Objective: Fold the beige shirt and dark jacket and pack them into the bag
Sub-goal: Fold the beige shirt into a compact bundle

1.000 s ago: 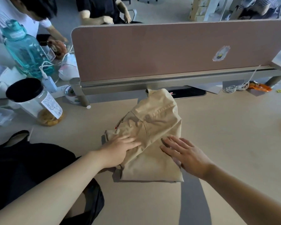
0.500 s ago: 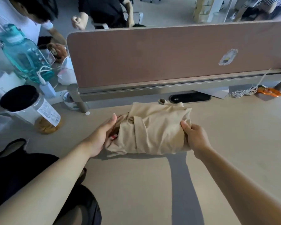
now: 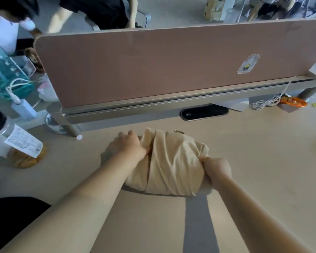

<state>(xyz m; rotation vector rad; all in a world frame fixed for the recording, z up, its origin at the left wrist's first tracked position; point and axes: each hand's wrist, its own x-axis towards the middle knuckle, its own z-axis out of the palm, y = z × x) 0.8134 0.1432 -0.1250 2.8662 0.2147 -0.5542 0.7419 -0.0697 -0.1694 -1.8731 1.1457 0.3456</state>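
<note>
The beige shirt (image 3: 173, 163) is bunched into a compact folded bundle on the light wooden desk (image 3: 263, 161), in the middle of the view. My left hand (image 3: 128, 147) grips its left end with curled fingers. My right hand (image 3: 216, 170) grips its right end, fingers tucked under the cloth. A dark fabric mass (image 3: 13, 220), either the dark jacket or the bag, lies at the lower left edge, partly behind my left forearm.
A brown desk divider (image 3: 162, 64) runs across behind the shirt, with a black cable slot (image 3: 204, 112) below it. At the left stand a labelled jar (image 3: 16, 143), a teal water bottle (image 3: 4, 73) and a power strip. Cables and an orange wrapper (image 3: 292, 101) lie far right. People sit beyond the divider.
The flat shirt was folded over into a bundle. Both hands went from pressing flat on it to gripping its two ends. The bundle now sits nearer to me.
</note>
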